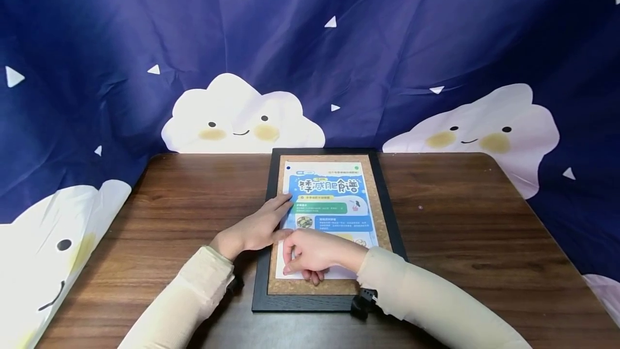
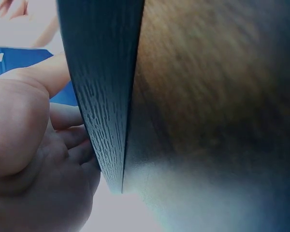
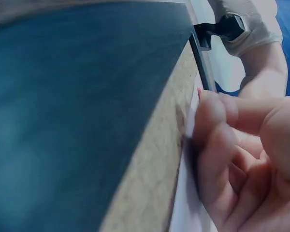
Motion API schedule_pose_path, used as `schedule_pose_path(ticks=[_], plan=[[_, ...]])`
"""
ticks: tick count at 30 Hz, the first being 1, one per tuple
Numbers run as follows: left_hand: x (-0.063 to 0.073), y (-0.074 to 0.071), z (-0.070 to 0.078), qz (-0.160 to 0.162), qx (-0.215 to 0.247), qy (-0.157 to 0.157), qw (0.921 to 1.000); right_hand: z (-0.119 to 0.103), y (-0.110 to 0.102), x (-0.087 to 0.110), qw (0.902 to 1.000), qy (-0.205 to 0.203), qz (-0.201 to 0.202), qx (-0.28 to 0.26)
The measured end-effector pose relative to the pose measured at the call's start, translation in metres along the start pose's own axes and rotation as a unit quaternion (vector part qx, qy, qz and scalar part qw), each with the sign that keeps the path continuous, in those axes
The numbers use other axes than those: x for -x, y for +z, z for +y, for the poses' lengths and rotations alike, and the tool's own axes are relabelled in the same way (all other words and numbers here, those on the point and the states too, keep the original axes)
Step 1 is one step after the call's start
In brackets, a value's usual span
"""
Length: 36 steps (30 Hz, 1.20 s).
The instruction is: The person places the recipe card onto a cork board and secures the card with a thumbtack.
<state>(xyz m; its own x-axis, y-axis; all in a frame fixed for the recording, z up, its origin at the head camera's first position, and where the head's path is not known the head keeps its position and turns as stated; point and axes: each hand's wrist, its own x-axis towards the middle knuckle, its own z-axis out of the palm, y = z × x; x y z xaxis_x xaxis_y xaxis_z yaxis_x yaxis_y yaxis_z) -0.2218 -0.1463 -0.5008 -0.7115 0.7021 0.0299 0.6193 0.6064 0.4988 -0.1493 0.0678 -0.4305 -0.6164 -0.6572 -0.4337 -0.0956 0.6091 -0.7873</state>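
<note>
A cork board (image 1: 380,225) in a black frame (image 1: 310,302) lies on the table, with a printed paper poster (image 1: 334,203) on it. A blue pin (image 1: 288,168) and a green pin (image 1: 356,168) sit at the poster's top corners. My left hand (image 1: 256,230) rests across the frame's left side, fingers extended onto the poster's left edge. Near the poster's lower left corner, my right hand (image 1: 315,252) has its thumb and index finger pinched together. Between those fingertips the right wrist view shows a small red pin (image 3: 199,92), mostly hidden.
The brown wooden table (image 1: 465,230) extends on both sides of the frame. Behind it hangs a dark blue curtain (image 1: 368,58) with white clouds and triangles. A black wrist device (image 1: 363,303) hangs under the right sleeve, close to the frame's lower edge.
</note>
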Motion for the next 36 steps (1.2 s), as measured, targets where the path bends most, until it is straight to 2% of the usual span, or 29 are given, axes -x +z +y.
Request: schedule_pose_path(ticks=[4,6,7,10,12,13,16,19,20,22,24,27,31,36], plan=[[0.001,-0.001,0.003,-0.001,0.012,-0.013,0.9999,0.012,-0.01,0.016,0.9982,-0.058,-0.012,-0.01],[0.003,-0.004,0.008,-0.007,0.02,-0.023,0.9995,0.019,-0.02,0.03,0.9967,-0.081,-0.004,-0.011],[0.003,-0.005,0.01,-0.01,0.021,-0.024,0.9994,0.024,-0.026,0.038,0.9959,-0.09,0.006,-0.01],[0.006,-0.017,0.029,-0.034,0.029,-0.04,0.9982,0.045,-0.046,0.065,0.9925,-0.111,0.051,-0.005],[0.008,-0.026,0.041,-0.049,0.024,-0.051,0.9973,0.061,-0.061,0.082,0.9887,-0.112,0.099,0.002],[0.007,-0.025,0.04,-0.05,0.027,-0.051,0.9971,0.069,-0.068,0.09,0.9858,-0.109,0.128,0.001],[0.007,-0.029,0.043,-0.059,0.028,-0.061,0.996,0.095,-0.091,0.115,0.9716,-0.079,0.223,0.002],[0.006,-0.026,0.035,-0.053,0.042,-0.052,0.9964,0.124,-0.112,0.134,0.9496,-0.035,0.312,0.006],[0.007,-0.029,0.039,-0.057,0.043,-0.054,0.996,0.134,-0.118,0.14,0.9412,-0.015,0.337,0.013],[0.008,-0.028,0.037,-0.055,0.042,-0.05,0.9963,0.15,-0.127,0.147,0.9265,0.025,0.374,0.029],[0.007,-0.023,0.028,-0.049,0.042,-0.041,0.9971,0.163,-0.133,0.151,0.9168,0.06,0.392,0.047],[0.008,-0.027,0.034,-0.052,0.037,-0.046,0.9969,0.175,-0.14,0.152,0.9119,0.097,0.392,0.074],[0.008,-0.037,0.05,-0.061,0.035,-0.059,0.9958,0.18,-0.145,0.148,0.907,0.113,0.388,0.119],[0.007,-0.036,0.051,-0.062,0.03,-0.061,0.9957,0.18,-0.147,0.142,0.8989,0.117,0.389,0.165]])
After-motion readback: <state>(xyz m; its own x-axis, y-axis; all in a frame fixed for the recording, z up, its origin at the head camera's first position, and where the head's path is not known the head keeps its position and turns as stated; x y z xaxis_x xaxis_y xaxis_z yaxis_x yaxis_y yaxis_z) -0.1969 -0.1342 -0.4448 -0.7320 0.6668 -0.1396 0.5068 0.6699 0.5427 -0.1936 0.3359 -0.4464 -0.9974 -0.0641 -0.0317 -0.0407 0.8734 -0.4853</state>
